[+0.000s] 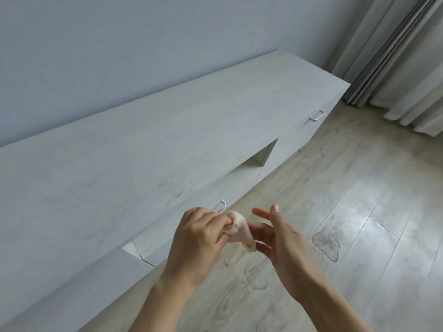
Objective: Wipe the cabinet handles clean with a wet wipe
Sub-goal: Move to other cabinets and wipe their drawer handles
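Observation:
My left hand [199, 238] grips a crumpled pale wet wipe [241, 230], which sticks out to the right of its fingers. My right hand [280, 238] is just to the right of the wipe, fingers straight and spread, palm turned toward it. A long, low white cabinet [143, 144] runs along the wall. One small metal handle [221, 205] shows just above my left hand, partly hidden by my fingers. A second handle [317, 115] sits on the drawer front at the cabinet's far right end.
An open recess [260, 155] cuts into the middle of the cabinet front. Pale wood-look floor [347, 224] fills the right side, with faint stains. Grey and cream curtains [405, 61] hang at the far right corner.

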